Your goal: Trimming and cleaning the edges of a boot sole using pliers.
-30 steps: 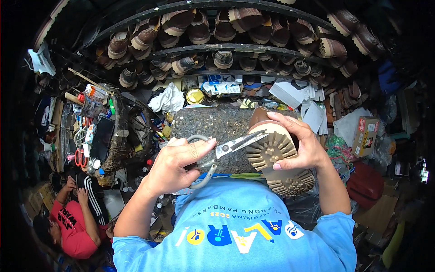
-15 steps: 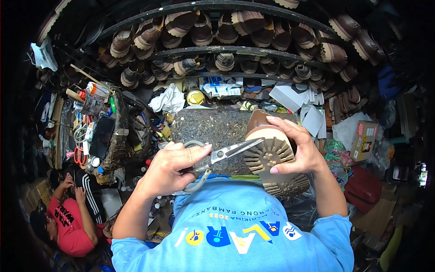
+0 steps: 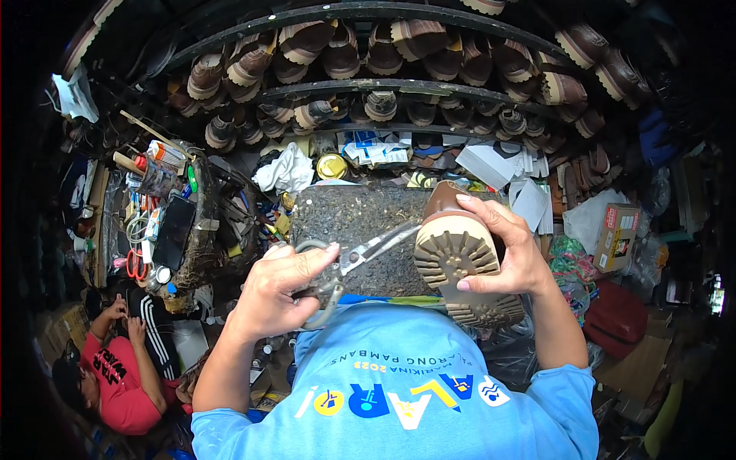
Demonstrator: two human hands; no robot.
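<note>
My left hand (image 3: 280, 295) is wrapped around grey-handled scissors (image 3: 354, 258), their blades (image 3: 383, 244) reaching over the middle of the dark, rough worktop (image 3: 337, 205). At that worktop's right end, my right hand (image 3: 510, 249) grips a brown shoe (image 3: 458, 249), its ribbed sole (image 3: 441, 262) turned toward me.

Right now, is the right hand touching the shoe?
Touching: the head view shows the right hand gripping the shoe, its thumb on the sole.

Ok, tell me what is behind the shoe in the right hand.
The dark, rough work surface runs behind the shoe, showing at its left; whatever the shoe and right hand cover cannot be seen.
</note>
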